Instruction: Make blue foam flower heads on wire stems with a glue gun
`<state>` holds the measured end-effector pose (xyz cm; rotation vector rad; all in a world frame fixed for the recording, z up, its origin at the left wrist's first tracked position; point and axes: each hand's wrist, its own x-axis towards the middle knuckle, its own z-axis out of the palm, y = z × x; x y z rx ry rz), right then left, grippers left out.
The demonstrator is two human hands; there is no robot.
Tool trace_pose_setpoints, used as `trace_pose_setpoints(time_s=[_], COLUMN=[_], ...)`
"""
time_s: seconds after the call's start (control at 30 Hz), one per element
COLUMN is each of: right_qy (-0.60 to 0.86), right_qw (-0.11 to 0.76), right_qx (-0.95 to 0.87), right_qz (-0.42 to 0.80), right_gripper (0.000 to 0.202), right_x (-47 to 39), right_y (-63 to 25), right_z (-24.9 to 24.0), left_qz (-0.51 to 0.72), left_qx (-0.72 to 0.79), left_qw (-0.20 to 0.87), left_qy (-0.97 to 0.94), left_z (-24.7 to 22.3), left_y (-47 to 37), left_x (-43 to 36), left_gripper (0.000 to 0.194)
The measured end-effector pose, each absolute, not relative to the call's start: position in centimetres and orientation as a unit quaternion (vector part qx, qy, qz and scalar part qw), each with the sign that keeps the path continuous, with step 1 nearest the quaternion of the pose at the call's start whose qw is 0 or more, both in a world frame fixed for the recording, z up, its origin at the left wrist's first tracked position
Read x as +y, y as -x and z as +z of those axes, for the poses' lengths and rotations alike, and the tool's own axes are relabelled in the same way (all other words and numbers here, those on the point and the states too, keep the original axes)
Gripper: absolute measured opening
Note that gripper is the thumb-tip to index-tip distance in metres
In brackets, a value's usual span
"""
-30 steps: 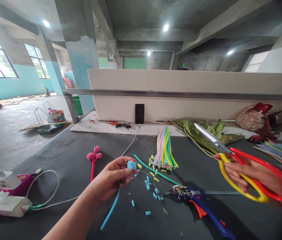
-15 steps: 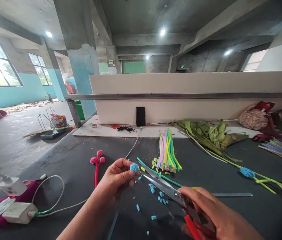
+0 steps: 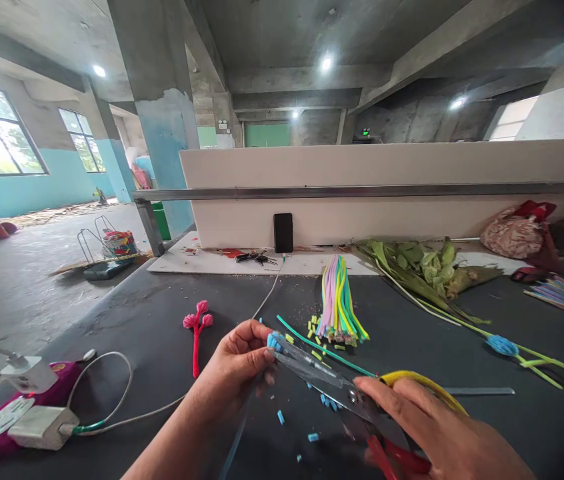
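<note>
Between its thumb and fingers my left hand (image 3: pixel 242 360) pinches a small fluffy blue piece (image 3: pixel 275 341). My right hand (image 3: pixel 422 413) is wrapped round the red handles of a pair of scissors (image 3: pixel 332 387), whose blades reach left to the blue piece and look nearly closed, slightly blurred. Small blue clippings (image 3: pixel 313 437) lie on the dark table below the blades. Beyond them are several yellow-green clippings (image 3: pixel 315 328) and a green stem (image 3: pixel 312 343). A yellow strip (image 3: pixel 427 383) curves over my right hand.
A pink flower-like piece (image 3: pixel 196 333) lies left of my hands. Behind are a bundle of coloured stems (image 3: pixel 339 300), a black phone (image 3: pixel 283 233), keys (image 3: pixel 255 257) and green leaves (image 3: pixel 427 267). A power strip (image 3: pixel 57 383) with plugs and cable occupies the left; a blue-headed stem (image 3: pixel 503 345) lies right.
The scissor blades have closed from a wider opening and now meet the blue piece. The yellow strip shows more above my right hand. The whole view has shifted slightly.
</note>
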<state>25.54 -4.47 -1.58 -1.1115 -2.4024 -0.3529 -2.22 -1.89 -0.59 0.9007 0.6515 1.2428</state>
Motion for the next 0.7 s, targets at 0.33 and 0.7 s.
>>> trace_pose_setpoints(time_s=[0.33, 0.7], right_qy=[0.373, 0.432], right_qw=[0.201, 0.238], right_qx=[-0.884, -0.859], right_qz=[-0.2, -0.133], right_gripper=[0.054, 0.048], right_x=[-4.2, -5.1], right_y=[-25.6, -24.0], right_z=[-1.8, -2.7], left_qz=[0.547, 0.57], left_qx=[0.27, 0.262], left_qw=[0.681, 0.676], left_qy=[-0.405, -0.387], left_z=[-0.8, -0.9], left_y=[2.1, 1.6], left_x=[-1.8, -1.8], left_gripper=[0.025, 0.023])
